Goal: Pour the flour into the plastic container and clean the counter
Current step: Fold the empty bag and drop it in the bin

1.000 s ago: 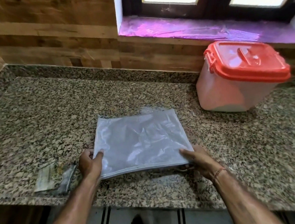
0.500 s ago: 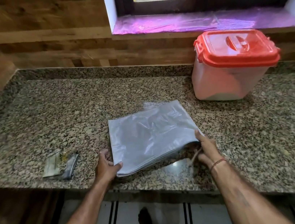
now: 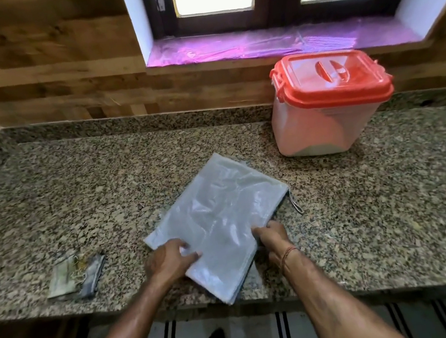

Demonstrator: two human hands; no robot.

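Note:
A flat, folded whitish plastic bag lies askew on the granite counter, one corner jutting past the front edge. My left hand grips its near left edge, thumb on top. My right hand holds its near right edge, fingers curled under. The plastic container with a shut red lid stands at the back right, flour showing low inside. A thin string trails from the bag's right corner.
A small folded packet with a dark strip lies at the counter's front left. A wooden wall and a window sill with pink film run behind. Below the counter's edge are a striped floor and my feet.
The bag has been turned clockwise, from square to the edge to diagonal. Both hands have come closer together on its near end.

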